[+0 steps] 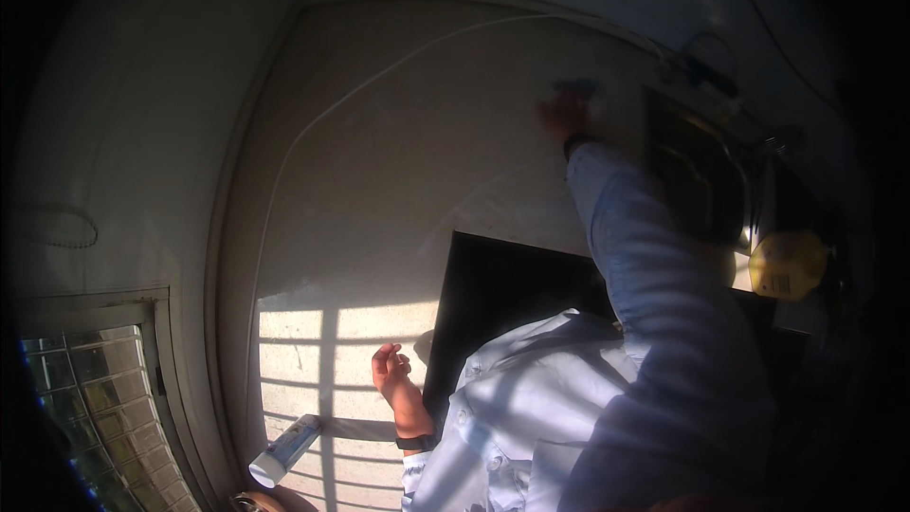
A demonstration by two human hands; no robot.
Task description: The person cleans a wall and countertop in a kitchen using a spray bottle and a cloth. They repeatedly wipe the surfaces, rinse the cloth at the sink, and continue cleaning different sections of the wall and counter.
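My right hand (565, 112) reaches far out over the shaded pale countertop (398, 156). It is pressed on a blue cloth or sponge (577, 87); blur hides which. A dark band circles that wrist. Down in the sunlit part of the counter, my left hand (391, 368) hovers near the front edge with loosely bent fingers and nothing visible in them. A dark watch or band sits on its wrist. Left of this hand stands a white-capped cylindrical canister (286, 451) with a printed label.
A sink (693, 181) lies right of my right arm, beside a yellow bottle (788, 264). A thin white cord or hose (306, 129) curves along the counter. At lower left is a window (106, 405) with a bead chain (71, 244) above. The counter has an inner corner (455, 233).
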